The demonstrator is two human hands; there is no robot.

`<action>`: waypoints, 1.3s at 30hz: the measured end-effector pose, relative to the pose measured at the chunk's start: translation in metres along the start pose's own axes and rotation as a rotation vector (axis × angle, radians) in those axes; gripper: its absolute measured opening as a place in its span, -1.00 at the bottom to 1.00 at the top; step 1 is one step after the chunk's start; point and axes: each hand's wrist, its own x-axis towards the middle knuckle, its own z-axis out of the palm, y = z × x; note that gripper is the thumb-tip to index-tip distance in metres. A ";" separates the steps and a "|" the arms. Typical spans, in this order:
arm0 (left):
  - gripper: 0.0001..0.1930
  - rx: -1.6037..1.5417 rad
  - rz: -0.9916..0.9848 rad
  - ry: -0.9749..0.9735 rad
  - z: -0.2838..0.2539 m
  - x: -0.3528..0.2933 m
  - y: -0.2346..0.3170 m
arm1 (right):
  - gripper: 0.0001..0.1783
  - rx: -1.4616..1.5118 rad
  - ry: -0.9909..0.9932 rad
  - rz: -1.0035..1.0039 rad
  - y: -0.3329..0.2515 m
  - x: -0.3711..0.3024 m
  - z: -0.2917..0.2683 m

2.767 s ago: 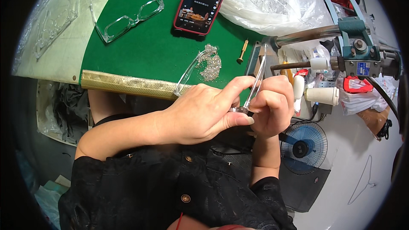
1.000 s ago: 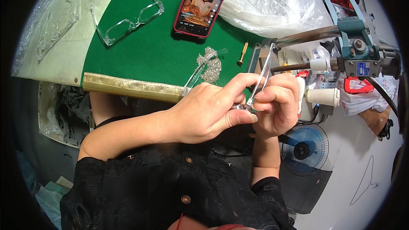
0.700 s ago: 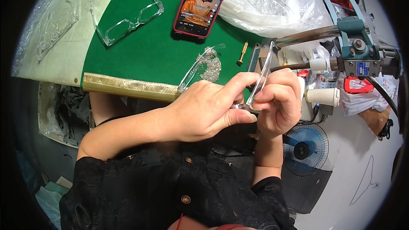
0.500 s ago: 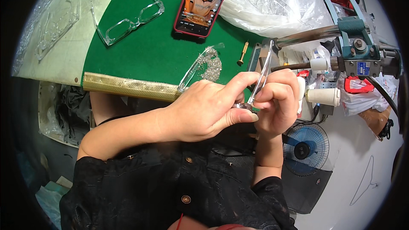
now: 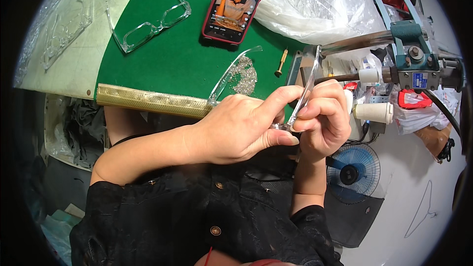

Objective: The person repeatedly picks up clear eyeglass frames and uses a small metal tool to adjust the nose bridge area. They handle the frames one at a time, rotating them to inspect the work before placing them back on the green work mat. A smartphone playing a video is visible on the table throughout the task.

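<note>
A clear plastic eyeglass frame (image 5: 306,88) is held between my two hands, over the front edge of the green mat. My left hand (image 5: 241,128) is closed round the front of the frame, thumb stretched along its lower side; the lenses' area is mostly hidden by the fingers. One clear temple arm rises past that hand toward a heap of tiny metal screws (image 5: 245,76) on the mat. The fingers of my right hand (image 5: 322,116) pinch the base of the other temple, which stands up and away from me. A small brass screwdriver (image 5: 282,63) lies beyond the hands.
Another clear eyeglass frame (image 5: 152,28) lies at the mat's far left. A red-cased phone (image 5: 236,7) stands behind the screws. A gold perforated strip (image 5: 152,101) runs along the mat's near edge. At right are a teal metal machine (image 5: 411,54), a white plastic bag (image 5: 315,5) and a fan (image 5: 352,172).
The eyeglass frame has turned slightly, its right temple tip shifting a little to the right. My right hand has moved slightly rightward with it; my left hand has barely moved.
</note>
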 end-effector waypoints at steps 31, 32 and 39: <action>-0.19 -0.587 -0.098 -0.067 -0.007 -0.003 0.003 | -0.35 -0.451 0.036 -0.251 -0.005 -0.017 0.002; -0.20 -0.577 -0.094 -0.061 -0.006 -0.003 0.002 | -0.35 -0.452 0.029 -0.250 -0.006 -0.017 0.002; -0.23 -0.575 -0.094 -0.045 -0.004 -0.002 0.001 | -0.39 -0.469 0.026 -0.241 -0.009 -0.017 0.002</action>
